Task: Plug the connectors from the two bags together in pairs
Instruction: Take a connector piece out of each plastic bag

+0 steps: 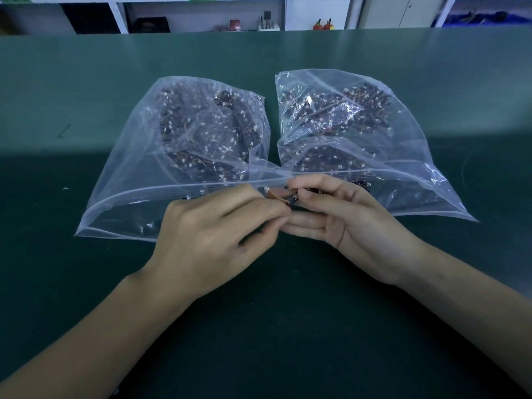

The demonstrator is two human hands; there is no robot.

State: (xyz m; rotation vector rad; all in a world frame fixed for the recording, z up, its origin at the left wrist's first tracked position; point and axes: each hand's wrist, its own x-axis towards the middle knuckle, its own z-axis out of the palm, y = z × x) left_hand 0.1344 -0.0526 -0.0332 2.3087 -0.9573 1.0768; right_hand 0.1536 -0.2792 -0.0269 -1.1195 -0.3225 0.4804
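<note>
two clear plastic bags lie on the green table (pixel 431 283), the left bag (pixel 138 168) and the right bag (pixel 403 145) side by side with their near edges touching. each holds a heap of small wired connectors, far too many and too tangled to count. two hands work just in front of the bags, the left hand (pixel 213 240) and the right hand (pixel 345 226), pinching between them one small wired connector piece (pixel 280 197); whether it is one part or two cannot be told.

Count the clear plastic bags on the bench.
2. The left bag lies on the green bench ahead of the left hand; the right bag lies beside it, ahead of the right hand. Both hold loose connectors.
</note>
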